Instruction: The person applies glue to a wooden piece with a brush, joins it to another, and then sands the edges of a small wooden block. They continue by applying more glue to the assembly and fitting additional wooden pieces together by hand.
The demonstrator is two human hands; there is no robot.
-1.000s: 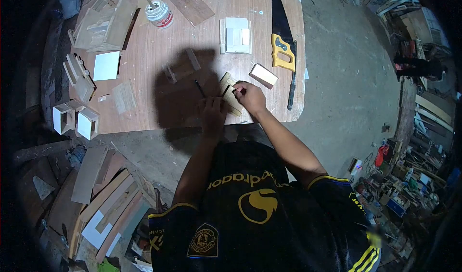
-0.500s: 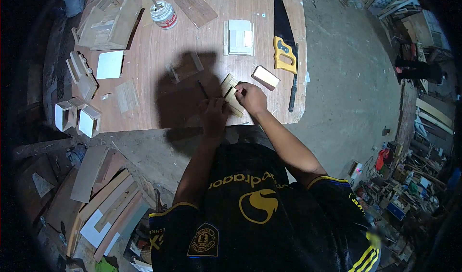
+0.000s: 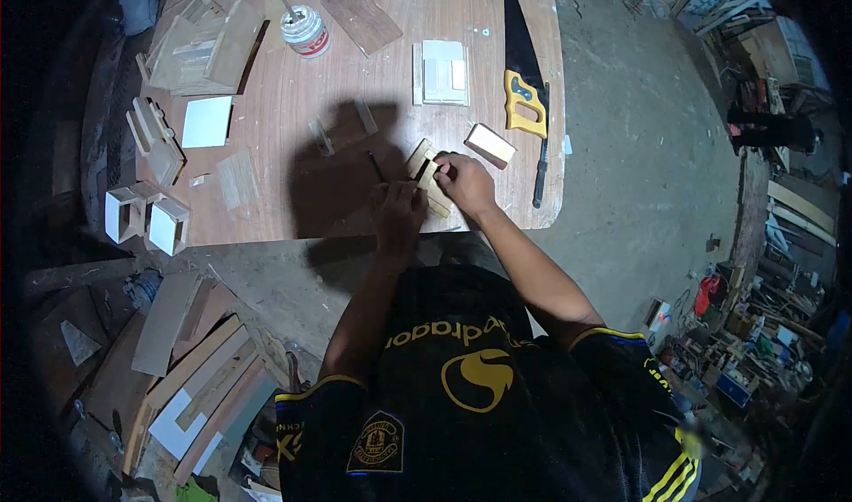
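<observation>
- Your left hand (image 3: 397,211) has its grip closed on a thin dark pencil (image 3: 376,166); your right hand (image 3: 463,182) grips the small pale wooden strip assembly (image 3: 424,175), pressing it flat near the front of the reddish-brown plywood tabletop (image 3: 293,102).
- The fingers crowd the pencil tip; I judge a slip could skew the mark or nudge the strips.
- The front edge sits just beside both wrists, so a shove towards you could tip the piece off.
- The pale wooden block (image 3: 489,144) and yellow-handled handsaw (image 3: 522,76) stand close on your right; open room lies left.
</observation>
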